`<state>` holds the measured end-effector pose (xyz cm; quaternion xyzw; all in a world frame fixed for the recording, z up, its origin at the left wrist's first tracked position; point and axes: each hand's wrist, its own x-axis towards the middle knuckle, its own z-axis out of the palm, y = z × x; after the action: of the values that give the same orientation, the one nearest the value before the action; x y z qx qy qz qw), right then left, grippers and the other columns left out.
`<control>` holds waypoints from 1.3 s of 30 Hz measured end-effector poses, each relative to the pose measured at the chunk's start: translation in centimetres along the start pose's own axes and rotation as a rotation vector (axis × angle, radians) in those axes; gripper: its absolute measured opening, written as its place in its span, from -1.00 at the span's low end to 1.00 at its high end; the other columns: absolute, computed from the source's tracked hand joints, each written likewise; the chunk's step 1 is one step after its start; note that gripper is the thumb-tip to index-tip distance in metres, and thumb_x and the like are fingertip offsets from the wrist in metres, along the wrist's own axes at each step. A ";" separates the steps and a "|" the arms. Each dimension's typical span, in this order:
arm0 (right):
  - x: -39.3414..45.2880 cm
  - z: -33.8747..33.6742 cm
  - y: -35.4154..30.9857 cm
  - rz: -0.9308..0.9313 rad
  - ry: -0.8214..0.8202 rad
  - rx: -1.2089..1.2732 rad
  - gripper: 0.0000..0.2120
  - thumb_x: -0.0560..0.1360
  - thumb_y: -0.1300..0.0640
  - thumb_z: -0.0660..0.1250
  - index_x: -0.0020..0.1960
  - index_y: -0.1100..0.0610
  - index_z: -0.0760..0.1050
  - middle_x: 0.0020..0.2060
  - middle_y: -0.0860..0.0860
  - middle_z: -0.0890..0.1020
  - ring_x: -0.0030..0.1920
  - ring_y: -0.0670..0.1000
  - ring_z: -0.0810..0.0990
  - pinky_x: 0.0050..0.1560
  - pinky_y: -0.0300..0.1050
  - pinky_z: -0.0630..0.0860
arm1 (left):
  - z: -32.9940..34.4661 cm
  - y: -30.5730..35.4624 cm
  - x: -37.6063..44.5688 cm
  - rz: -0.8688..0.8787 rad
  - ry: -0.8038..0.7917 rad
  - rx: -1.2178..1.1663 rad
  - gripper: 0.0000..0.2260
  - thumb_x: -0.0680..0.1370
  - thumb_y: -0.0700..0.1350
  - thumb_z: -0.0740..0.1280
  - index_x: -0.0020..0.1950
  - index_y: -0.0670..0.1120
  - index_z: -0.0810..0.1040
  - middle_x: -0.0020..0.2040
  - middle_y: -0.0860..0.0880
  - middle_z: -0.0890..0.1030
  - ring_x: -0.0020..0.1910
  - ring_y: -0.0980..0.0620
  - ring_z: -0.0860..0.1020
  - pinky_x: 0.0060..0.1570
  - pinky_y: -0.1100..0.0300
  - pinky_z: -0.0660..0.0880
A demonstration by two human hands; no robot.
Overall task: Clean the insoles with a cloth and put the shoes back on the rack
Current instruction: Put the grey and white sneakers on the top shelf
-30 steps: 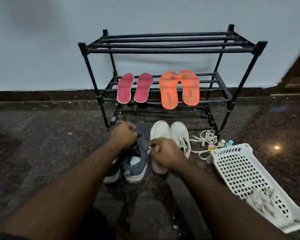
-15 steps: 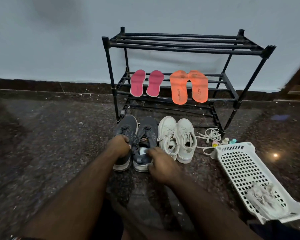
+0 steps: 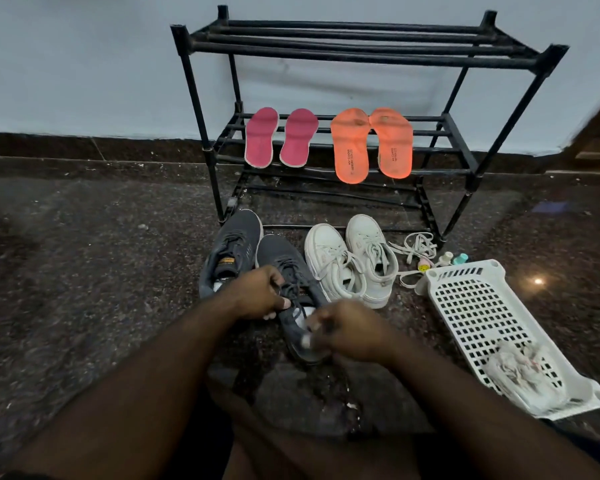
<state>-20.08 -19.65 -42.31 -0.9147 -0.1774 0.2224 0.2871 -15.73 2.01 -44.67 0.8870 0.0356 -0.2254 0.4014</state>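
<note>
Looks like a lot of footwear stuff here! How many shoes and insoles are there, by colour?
Grey shoes: 2
White shoes: 2
Pink insoles: 2
Orange insoles: 2
Total: 8

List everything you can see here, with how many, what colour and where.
Metal shoe rack: one, black, against the wall.
Pink foam insoles: two, middle shelf, left.
Orange foam insoles: two, middle shelf, right.
Grey mesh sneakers: two, floor before the rack.
White leather sneakers: two, right of the grey pair.
Loose white laces: floor by the basket.
Small bottles: about three, behind the basket.
Perforated plastic basket: one, white, floor right.
Crumpled cloth: one, whitish, inside the basket.
Left hand, right hand: grip on the nearer grey sneaker.
</note>
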 end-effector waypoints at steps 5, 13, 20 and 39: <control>4.2 -1.6 -0.1 0.063 0.280 0.035 -0.78 0.42 0.14 0.45 0.06 0.07 0.65 -0.08 0.01 0.70 -0.05 0.04 0.65 -0.06 -0.15 0.52 | 0.4 0.3 -1.0 0.002 0.141 -0.019 -0.85 0.55 -0.26 0.40 0.07 -0.12 0.50 -0.30 -0.04 0.62 -0.34 -0.01 0.58 -0.19 0.01 0.58; 6.6 0.2 -0.5 0.197 0.349 0.146 -0.94 0.48 0.14 0.25 -0.17 0.05 0.47 -0.15 0.06 0.68 -0.08 0.13 0.62 -0.01 0.02 0.56 | 0.8 0.2 -1.4 0.052 0.129 -0.160 -0.79 0.56 -0.36 0.38 0.15 -0.16 0.60 -0.31 -0.02 0.56 -0.36 0.09 0.52 -0.35 0.31 0.49; 7.3 0.5 -0.9 0.262 0.340 0.347 -0.95 0.43 0.07 0.19 -0.18 0.00 0.42 -0.22 0.12 0.65 -0.17 0.20 0.66 -0.05 0.17 0.62 | 0.7 0.6 -0.9 0.023 0.171 -0.175 -0.81 0.61 -0.21 0.35 -0.21 -0.06 0.51 -0.41 0.00 0.57 -0.42 0.01 0.60 -0.26 0.16 0.53; 7.0 -0.6 -2.5 0.090 0.392 0.640 -0.90 0.42 0.17 0.45 -0.25 0.00 0.63 -0.41 -0.02 0.64 -0.38 -0.01 0.56 -0.20 0.07 0.57 | -0.8 1.6 -1.0 -0.004 0.280 -0.629 -0.79 0.60 -0.26 0.35 0.20 -0.06 0.53 -0.12 -0.08 0.65 -0.23 0.04 0.58 -0.25 0.20 0.55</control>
<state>-14.41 -14.80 -42.53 -0.8107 0.0000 0.0995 0.5769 -15.96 1.65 -42.68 0.7422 0.1600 -0.0802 0.6458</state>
